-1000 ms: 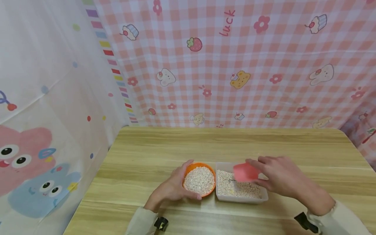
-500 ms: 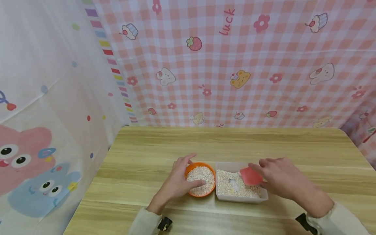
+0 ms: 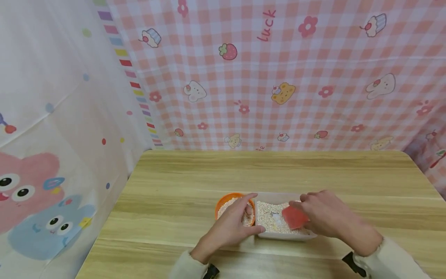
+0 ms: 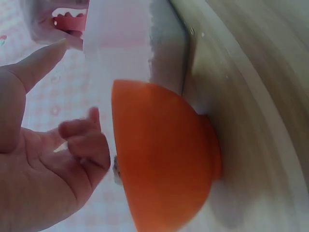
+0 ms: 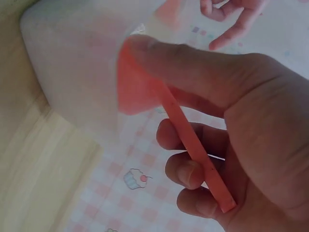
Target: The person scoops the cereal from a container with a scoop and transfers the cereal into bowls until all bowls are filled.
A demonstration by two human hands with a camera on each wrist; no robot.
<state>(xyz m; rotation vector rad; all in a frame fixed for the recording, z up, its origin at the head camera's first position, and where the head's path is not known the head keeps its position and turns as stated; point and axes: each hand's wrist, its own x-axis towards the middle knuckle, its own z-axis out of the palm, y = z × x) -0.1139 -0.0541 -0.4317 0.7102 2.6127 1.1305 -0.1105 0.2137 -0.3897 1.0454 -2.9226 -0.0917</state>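
An orange bowl (image 3: 220, 202) full of pale, oat-like flakes stands on the table, touching or nearly touching a translucent plastic box (image 3: 285, 236) of similar flakes (image 3: 266, 221). My left hand (image 3: 228, 228) hovers over the bowl and covers part of it. Its thumb and fingers reach towards the box's left edge, and the left wrist view shows nothing in its grasp. Inside the box, a pinkish-red scoop (image 3: 294, 217) dips into the flakes on the right side. My right hand (image 3: 327, 215) grips its flat handle (image 5: 190, 137), thumb pressing near the scoop's head.
The wood-grain table (image 3: 181, 174) extends behind and to both sides of the containers. A pink checked cloth (image 3: 216, 77) hangs along its back edge, and a white cartoon-print cloth (image 3: 69, 135) hangs at the left.
My left hand has let go of the bowl's left side and moved right, across its top towards the box. The scoop has shifted right and slightly nearer me, lower into the flakes.
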